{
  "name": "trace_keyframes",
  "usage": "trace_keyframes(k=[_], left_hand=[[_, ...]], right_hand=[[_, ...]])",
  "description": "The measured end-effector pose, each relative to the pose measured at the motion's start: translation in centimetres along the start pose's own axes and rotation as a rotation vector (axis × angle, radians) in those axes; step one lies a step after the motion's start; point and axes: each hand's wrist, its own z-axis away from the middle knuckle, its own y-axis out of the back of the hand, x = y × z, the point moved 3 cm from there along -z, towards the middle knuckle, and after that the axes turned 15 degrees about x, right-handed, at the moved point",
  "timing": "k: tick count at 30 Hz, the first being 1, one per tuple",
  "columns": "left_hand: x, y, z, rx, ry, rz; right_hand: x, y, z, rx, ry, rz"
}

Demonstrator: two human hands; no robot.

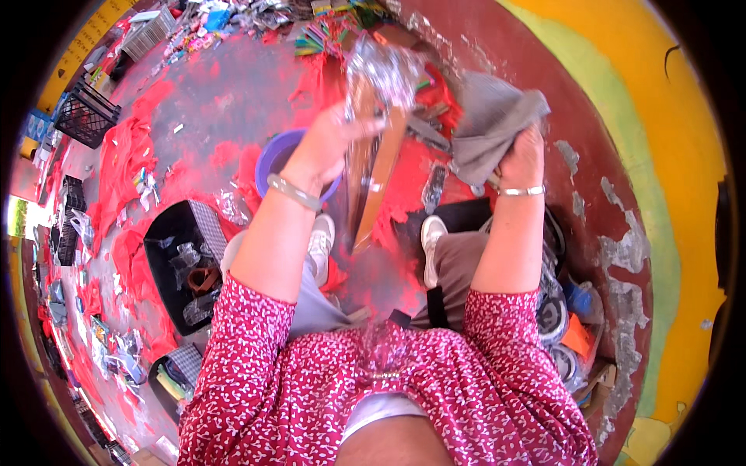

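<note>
Left hand (pixel 330 144) grips clear wrapper (pixel 381 74) (crinkled); right hand (pixel 522 159), grey cloth (pixel 493 120).

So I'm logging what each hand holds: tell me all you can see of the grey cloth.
The grey cloth is a soft, plain piece of woven-looking fabric, crumpled and folded into peaks. It is held up in the air at upper right, bunched in the grip of the right hand, which clasps its lower edge. Its left corner hangs near the long foil-wrapped item held by the left hand; whether they touch is unclear.
</note>
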Motion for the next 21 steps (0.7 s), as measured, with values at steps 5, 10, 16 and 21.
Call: trace_keyframes(k=[5, 10, 16, 21], left_hand=[[-0.5, -2.8, 0.3, -0.089, -0.078, 0.064], [-1.9, -4.6, 0.4, -0.173, -0.214, -0.006], [-1.7, -4.6, 0.2, -0.229, -0.127, -0.006], [-1.1, -4.1, -0.1, -0.14, -0.19, -0.01]], right_hand=[[6.0, -2.2, 4.0, -0.332, -0.057, 0.377], [8.7, -2.5, 3.1, -0.364, -0.021, 0.27], [8.2, -2.5, 3.2, -0.213, 0.127, 0.325], [7.0, -1.6, 2.2, -0.347, -0.145, 0.132]])
